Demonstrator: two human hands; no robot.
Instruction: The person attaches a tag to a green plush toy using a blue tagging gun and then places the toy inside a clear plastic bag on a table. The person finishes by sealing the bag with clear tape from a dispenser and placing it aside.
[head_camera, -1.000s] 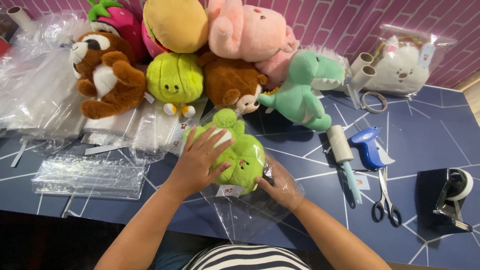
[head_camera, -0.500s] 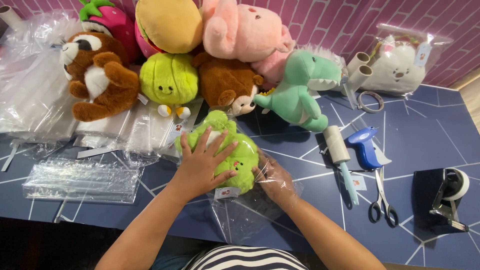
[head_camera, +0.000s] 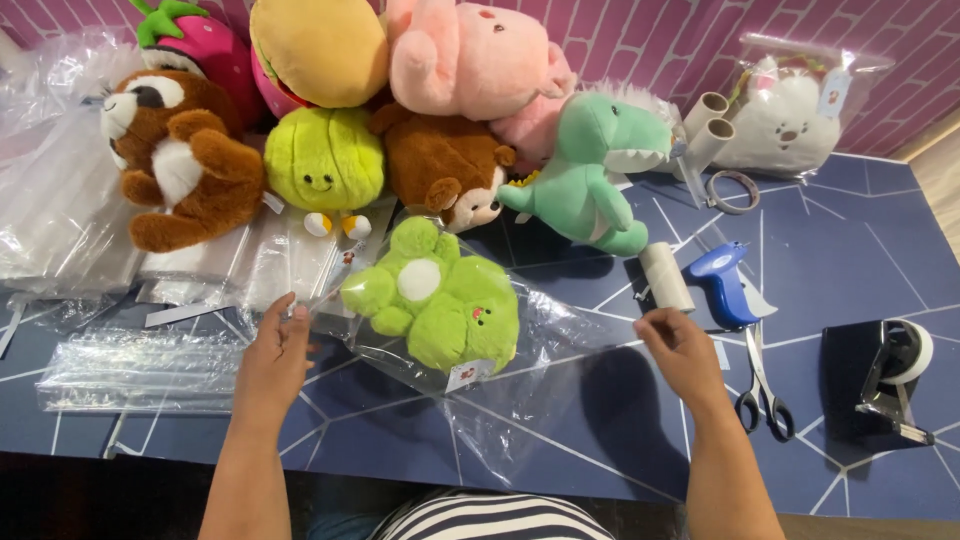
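Observation:
A green frog plush (head_camera: 440, 302) lies inside a clear plastic bag (head_camera: 545, 385) in the middle of the dark blue table (head_camera: 820, 250). My left hand (head_camera: 272, 352) rests to the left of it, fingertips at the bag's left edge, holding nothing that I can see. My right hand (head_camera: 680, 350) hovers to the right of the bag, fingers loosely apart and empty. It is just below a white roll (head_camera: 665, 276) and a blue tagging gun (head_camera: 720, 285). Neither hand touches the plush.
Several plush toys line the back: a brown one (head_camera: 180, 160), a yellow-green ball (head_camera: 322, 160), a green dinosaur (head_camera: 590, 175). Stacks of clear bags (head_camera: 140, 370) lie left. Scissors (head_camera: 762, 385) and a black tape dispenser (head_camera: 880, 385) sit right. A bagged white plush (head_camera: 785, 120) is at the back right.
Both hands have come off the green plush. The left hand moved left to the bag's edge, and the right hand moved out to the right toward the white roll.

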